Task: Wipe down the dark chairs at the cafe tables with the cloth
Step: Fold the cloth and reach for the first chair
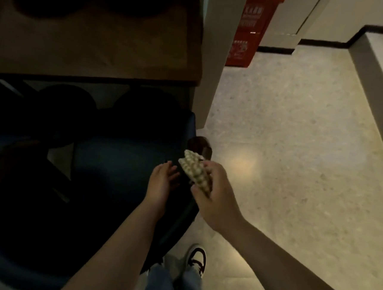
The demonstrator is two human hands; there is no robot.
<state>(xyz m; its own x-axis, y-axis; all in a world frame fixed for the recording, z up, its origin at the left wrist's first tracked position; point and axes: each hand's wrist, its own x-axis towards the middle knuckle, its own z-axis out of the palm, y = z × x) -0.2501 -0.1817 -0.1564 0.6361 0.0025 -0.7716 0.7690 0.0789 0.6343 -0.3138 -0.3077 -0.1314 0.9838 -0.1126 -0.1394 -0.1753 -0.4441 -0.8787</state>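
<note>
pale knobbly cloth (194, 170) — bunched

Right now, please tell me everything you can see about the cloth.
The cloth is pale, cream to greenish, with a bumpy, waffle-like texture. It is bunched into a folded wad, not spread out. The right hand grips it from the side, above the edge of the dark chair. The open left hand is close beside it, apparently not touching.

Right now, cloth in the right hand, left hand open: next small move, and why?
Probably lower the right hand so the cloth lands on the dark chair. The cloth sits bunched above the chair's right edge, apparently not touching it, while the left hand hovers open and empty beside it.
</note>
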